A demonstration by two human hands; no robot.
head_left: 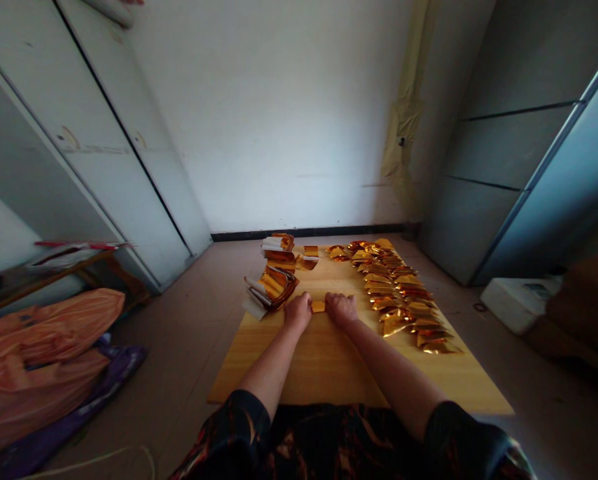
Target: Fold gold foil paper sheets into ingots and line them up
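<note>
Between my two hands, just above or on the wooden table (323, 360), is a small piece of gold foil paper (318, 307). My left hand (299, 310) is closed on its left end. My right hand (341, 308) grips the right end, fingers curled in. Left of my left hand lies a loose stack of gold foil sheets with white backs (273, 288). To the right of my right hand stand rows of folded gold foil pieces (386, 283), shiny and pointed. How the paper is folded under my fingers is hidden.
Another stack of foil sheets (279, 252) lies at the table's far left, beside a loose curled sheet (309, 258). Grey cabinets (103, 133) stand on the left. Orange and purple bags (53, 360) lie on the left floor. A white box (513, 303) sits at right.
</note>
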